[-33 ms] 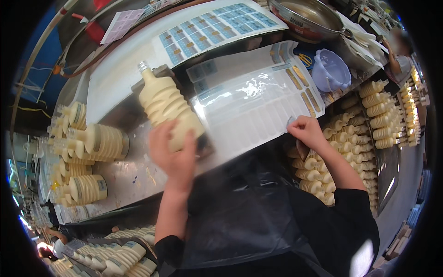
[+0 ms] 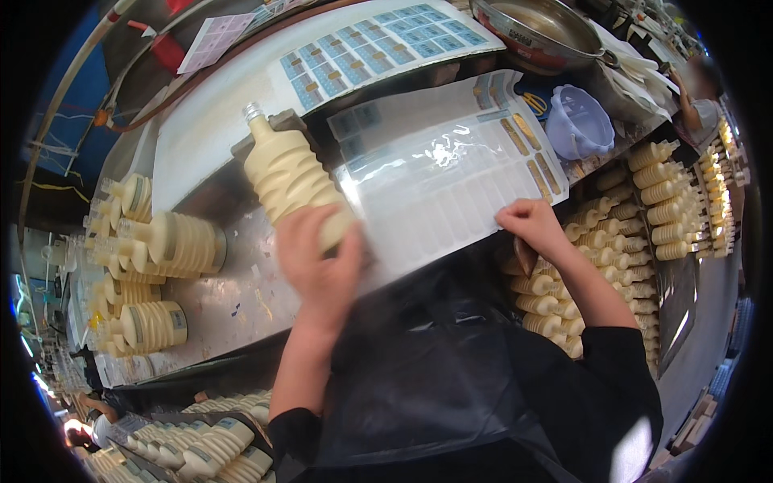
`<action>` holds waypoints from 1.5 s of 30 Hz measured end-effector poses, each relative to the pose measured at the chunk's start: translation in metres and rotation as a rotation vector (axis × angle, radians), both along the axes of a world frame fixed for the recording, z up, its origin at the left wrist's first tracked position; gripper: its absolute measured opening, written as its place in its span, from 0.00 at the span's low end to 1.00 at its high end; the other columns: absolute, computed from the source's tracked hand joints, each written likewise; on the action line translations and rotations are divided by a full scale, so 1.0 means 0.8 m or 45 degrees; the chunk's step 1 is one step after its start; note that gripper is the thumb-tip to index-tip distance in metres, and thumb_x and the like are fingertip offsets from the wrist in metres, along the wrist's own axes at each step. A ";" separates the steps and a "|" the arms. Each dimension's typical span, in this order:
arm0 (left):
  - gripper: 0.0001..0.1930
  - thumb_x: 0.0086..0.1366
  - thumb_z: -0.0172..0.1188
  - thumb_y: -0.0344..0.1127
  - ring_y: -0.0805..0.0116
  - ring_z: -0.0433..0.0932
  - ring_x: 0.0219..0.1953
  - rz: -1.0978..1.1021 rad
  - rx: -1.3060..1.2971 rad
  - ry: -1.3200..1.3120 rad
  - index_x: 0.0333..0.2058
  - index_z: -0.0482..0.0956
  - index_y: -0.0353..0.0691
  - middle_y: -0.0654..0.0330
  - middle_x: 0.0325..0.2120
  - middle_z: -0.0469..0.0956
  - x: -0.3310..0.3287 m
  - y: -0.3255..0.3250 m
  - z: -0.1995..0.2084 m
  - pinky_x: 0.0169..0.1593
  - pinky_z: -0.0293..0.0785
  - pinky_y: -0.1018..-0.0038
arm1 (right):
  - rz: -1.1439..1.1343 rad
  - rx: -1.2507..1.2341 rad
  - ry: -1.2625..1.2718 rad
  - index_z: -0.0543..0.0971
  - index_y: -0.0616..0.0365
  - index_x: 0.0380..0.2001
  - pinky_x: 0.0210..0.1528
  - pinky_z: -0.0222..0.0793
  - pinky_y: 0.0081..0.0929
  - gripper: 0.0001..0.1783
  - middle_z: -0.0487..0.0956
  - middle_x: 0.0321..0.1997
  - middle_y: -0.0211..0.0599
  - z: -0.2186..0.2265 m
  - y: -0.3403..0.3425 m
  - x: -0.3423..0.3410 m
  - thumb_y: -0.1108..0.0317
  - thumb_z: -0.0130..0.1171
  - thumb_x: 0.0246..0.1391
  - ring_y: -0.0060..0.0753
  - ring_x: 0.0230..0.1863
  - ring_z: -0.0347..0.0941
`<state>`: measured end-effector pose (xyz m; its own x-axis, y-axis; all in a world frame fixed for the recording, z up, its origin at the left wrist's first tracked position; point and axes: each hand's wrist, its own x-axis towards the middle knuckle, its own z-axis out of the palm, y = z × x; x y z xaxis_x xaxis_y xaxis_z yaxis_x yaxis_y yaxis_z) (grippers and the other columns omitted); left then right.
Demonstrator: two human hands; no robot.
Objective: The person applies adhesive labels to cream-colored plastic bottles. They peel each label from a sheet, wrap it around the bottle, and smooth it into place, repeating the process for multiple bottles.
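Note:
A cream plastic bottle (image 2: 294,173) with wavy ridges and a clear threaded neck lies tilted on a dark rest, its neck pointing away from me. My left hand (image 2: 318,258), smeared by motion, straddles the bottle's lower end, thumb and fingers apart. To the right lies a glossy backing sheet (image 2: 435,193) with a few blue and gold labels along its edges. Over that sheet's near right corner is my right hand (image 2: 533,227), thumb and forefinger pinched together. A flat brown tool (image 2: 525,256) sticks out below its palm; its kind is unclear.
Several labelled bottles (image 2: 169,245) lie stacked on the left. A sheet of blue labels (image 2: 362,48) rests on the white board behind. At the back right stand a metal basin (image 2: 547,32) and a lavender plastic basket (image 2: 576,125). Rows of bottles (image 2: 596,274) fill the lower right.
My left hand has shifted slightly to the right over the bottle's lower end. A small label piece at my right fingertips no longer shows. The bottle has barely moved.

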<state>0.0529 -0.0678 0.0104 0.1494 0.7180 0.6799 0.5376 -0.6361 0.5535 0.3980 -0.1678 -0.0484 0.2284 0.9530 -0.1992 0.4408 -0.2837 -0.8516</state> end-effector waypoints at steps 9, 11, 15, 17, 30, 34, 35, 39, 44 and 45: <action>0.17 0.46 0.75 0.31 0.54 0.75 0.41 -0.050 0.048 0.276 0.37 0.82 0.41 0.56 0.36 0.75 0.059 0.006 0.021 0.45 0.72 0.62 | 0.167 -0.124 0.985 0.80 0.68 0.55 0.18 0.55 0.13 0.21 0.71 0.18 0.23 0.125 0.088 -0.147 0.65 0.55 0.66 0.11 0.17 0.63; 0.16 0.47 0.74 0.31 0.54 0.75 0.39 0.019 0.110 0.272 0.37 0.83 0.41 0.56 0.36 0.75 0.050 0.012 0.019 0.42 0.72 0.63 | 0.211 -0.114 1.033 0.79 0.69 0.57 0.18 0.55 0.13 0.21 0.71 0.18 0.22 0.129 0.092 -0.160 0.66 0.55 0.66 0.11 0.17 0.63; 0.10 0.50 0.71 0.29 0.55 0.75 0.34 0.122 0.178 0.234 0.33 0.83 0.41 0.58 0.32 0.75 0.028 0.019 0.019 0.37 0.72 0.64 | 0.354 -0.094 0.955 0.77 0.65 0.60 0.21 0.59 0.13 0.23 0.73 0.21 0.22 0.138 0.107 -0.180 0.68 0.54 0.65 0.10 0.20 0.64; 0.09 0.53 0.71 0.27 0.61 0.75 0.34 0.075 0.045 0.077 0.34 0.85 0.39 0.59 0.32 0.76 0.016 0.019 0.018 0.39 0.71 0.68 | 0.424 0.021 0.749 0.75 0.62 0.63 0.24 0.61 0.13 0.25 0.76 0.25 0.23 0.141 0.118 -0.188 0.68 0.56 0.63 0.10 0.22 0.65; 0.08 0.68 0.64 0.32 0.78 0.77 0.38 -0.011 -0.879 -1.192 0.40 0.84 0.31 0.64 0.37 0.81 -0.056 0.075 0.028 0.46 0.74 0.79 | 0.664 -0.058 0.687 0.83 0.59 0.34 0.22 0.59 0.11 0.11 0.77 0.24 0.21 0.124 0.248 -0.239 0.61 0.63 0.62 0.07 0.21 0.66; 0.08 0.68 0.65 0.33 0.80 0.76 0.36 0.032 -0.896 -1.301 0.39 0.80 0.34 0.65 0.33 0.80 -0.067 0.109 0.007 0.43 0.73 0.80 | 0.608 0.099 0.388 0.81 0.57 0.31 0.23 0.58 0.12 0.12 0.74 0.22 0.18 0.134 0.272 -0.256 0.59 0.61 0.63 0.05 0.22 0.65; 0.07 0.68 0.65 0.32 0.81 0.76 0.35 0.024 -0.904 -1.318 0.39 0.80 0.35 0.65 0.33 0.80 -0.070 0.114 0.001 0.42 0.73 0.80 | 0.583 0.162 0.334 0.81 0.57 0.31 0.22 0.59 0.12 0.12 0.74 0.22 0.18 0.122 0.277 -0.258 0.60 0.61 0.62 0.06 0.22 0.65; 0.07 0.68 0.65 0.33 0.81 0.74 0.34 0.004 -0.972 -1.358 0.38 0.78 0.37 0.66 0.33 0.79 -0.076 0.123 -0.023 0.42 0.72 0.81 | 0.485 0.167 0.348 0.79 0.56 0.30 0.23 0.58 0.13 0.09 0.73 0.22 0.18 0.107 0.282 -0.261 0.63 0.62 0.61 0.07 0.22 0.64; 0.08 0.70 0.62 0.34 0.81 0.72 0.38 -0.044 -1.000 -1.533 0.43 0.77 0.37 0.66 0.37 0.77 -0.076 0.130 -0.021 0.44 0.71 0.81 | 0.465 0.167 0.412 0.78 0.55 0.29 0.23 0.55 0.13 0.09 0.71 0.22 0.17 0.101 0.285 -0.256 0.64 0.62 0.60 0.07 0.22 0.61; 0.09 0.70 0.62 0.34 0.81 0.72 0.38 -0.085 -1.004 -1.576 0.44 0.77 0.37 0.66 0.38 0.77 -0.077 0.131 -0.021 0.44 0.70 0.81 | 0.472 0.176 0.419 0.78 0.55 0.29 0.23 0.55 0.12 0.08 0.71 0.22 0.17 0.098 0.287 -0.257 0.64 0.62 0.60 0.07 0.22 0.61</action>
